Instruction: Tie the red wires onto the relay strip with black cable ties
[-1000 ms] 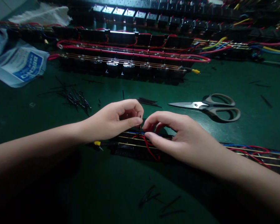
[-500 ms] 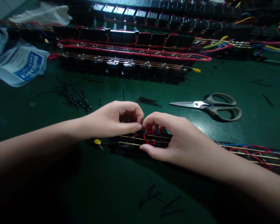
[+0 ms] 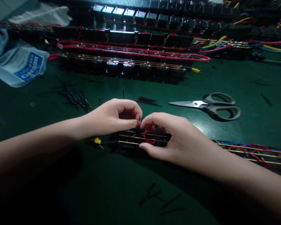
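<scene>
Between the thumb and forefinger of my left hand (image 3: 118,115) is a thin black strip (image 3: 139,121), upright over a dark strip assembly with brass-coloured rods (image 3: 131,143). My right hand (image 3: 170,134) is just to the right, its thumb apart from its curled forefinger and resting at the assembly's near edge. A red wire loop (image 3: 150,137) shows between that thumb and forefinger; the other fingertips are partly hidden behind it. A yellow-tipped black lead (image 3: 97,141) sticks out at the assembly's left end.
Scissors (image 3: 201,104) lie right of centre beyond my hands. Black thin strips (image 3: 77,98) are scattered on the green table (image 3: 103,193), behind and in front. Wired socket rows (image 3: 121,59) fill the back. A plastic bag (image 3: 23,64) is at the left.
The black strip in my left fingers now stands more upright and shows more clearly. My left hand has shifted slightly up and left; my right hand is almost unmoved.
</scene>
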Action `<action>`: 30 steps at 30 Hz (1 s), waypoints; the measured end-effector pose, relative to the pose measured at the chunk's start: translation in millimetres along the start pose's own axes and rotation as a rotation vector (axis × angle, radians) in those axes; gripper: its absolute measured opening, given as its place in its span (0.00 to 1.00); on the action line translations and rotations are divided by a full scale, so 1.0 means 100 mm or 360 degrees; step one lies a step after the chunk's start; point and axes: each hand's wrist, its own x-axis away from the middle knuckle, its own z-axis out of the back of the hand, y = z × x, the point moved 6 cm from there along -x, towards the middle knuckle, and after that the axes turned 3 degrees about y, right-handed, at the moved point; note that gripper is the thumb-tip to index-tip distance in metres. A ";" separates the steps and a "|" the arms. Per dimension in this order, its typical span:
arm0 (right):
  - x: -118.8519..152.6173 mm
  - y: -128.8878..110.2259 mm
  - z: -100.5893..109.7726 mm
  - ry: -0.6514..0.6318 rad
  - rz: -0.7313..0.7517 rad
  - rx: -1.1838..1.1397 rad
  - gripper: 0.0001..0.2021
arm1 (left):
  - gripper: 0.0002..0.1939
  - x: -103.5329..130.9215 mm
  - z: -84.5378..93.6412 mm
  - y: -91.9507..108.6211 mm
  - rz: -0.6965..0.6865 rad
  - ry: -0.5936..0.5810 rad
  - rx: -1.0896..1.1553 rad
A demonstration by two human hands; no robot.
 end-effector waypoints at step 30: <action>-0.01 0.01 0.02 0.0036 0.0020 -0.0024 0.13 | 0.03 0.01 0.03 0.01 0.0028 0.0158 -0.0193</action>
